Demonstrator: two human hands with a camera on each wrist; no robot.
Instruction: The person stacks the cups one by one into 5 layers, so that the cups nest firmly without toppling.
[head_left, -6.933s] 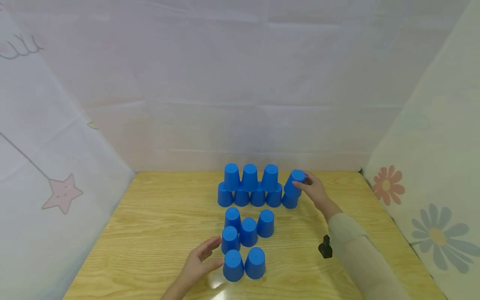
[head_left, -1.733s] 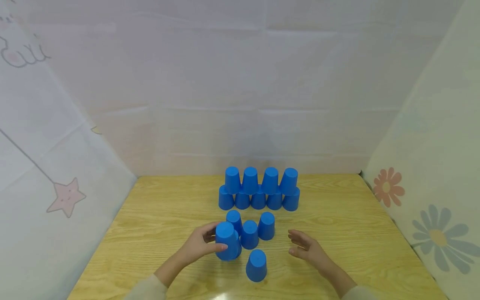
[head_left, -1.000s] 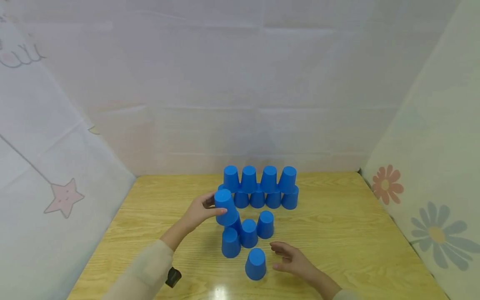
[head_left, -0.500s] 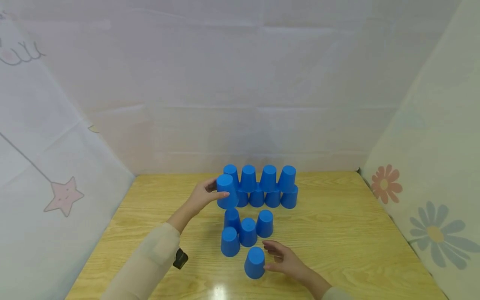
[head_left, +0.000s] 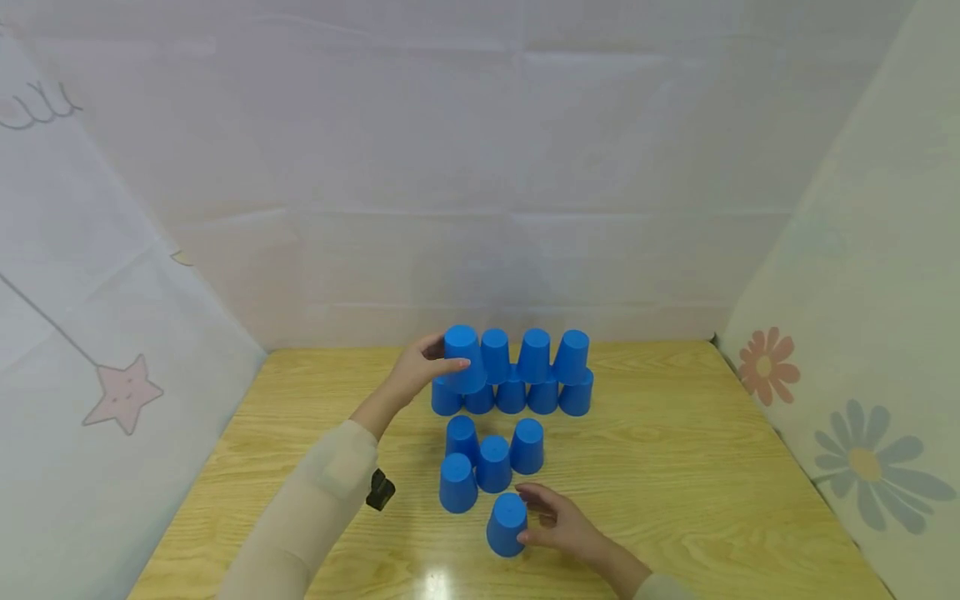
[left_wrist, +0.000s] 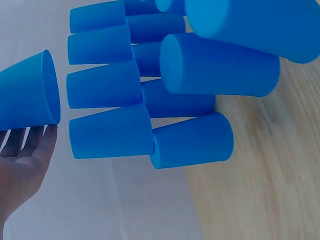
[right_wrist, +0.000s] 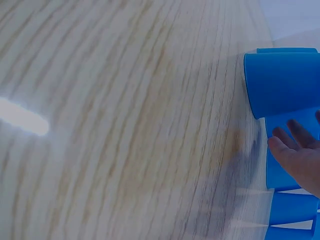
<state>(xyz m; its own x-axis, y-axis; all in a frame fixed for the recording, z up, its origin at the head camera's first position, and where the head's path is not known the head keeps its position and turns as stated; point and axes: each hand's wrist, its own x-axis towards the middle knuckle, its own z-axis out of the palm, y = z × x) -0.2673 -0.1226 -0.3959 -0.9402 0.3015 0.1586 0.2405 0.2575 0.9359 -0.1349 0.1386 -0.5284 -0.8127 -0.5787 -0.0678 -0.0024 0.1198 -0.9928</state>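
Moved: held cup (head_left: pixel 462 360) is nearer the back edge of the bench (head_left: pixel 675 467) than half a second ago; right hand (head_left: pixel 558 521) has edged in toward the near cup (head_left: pixel 507 527).
Left hand (head_left: pixel 417 369): wrapped on the held cup, thumb across its side.
Held cup: upside down in the air at the rear stack's left end; my left wrist view shows a gap to the upper row.
Rear stack (head_left: pixel 534 357): by the middle of the back edge, all inverted, five below, four on top.
Right hand: fairly wide, fingers relaxed at the near cup's right side; I can't tell if they touch.
Near cup: inverted on the bench, toward the front edge.
Middle cups (head_left: pixel 494 464): four, inverted, between rear stack and near cup.
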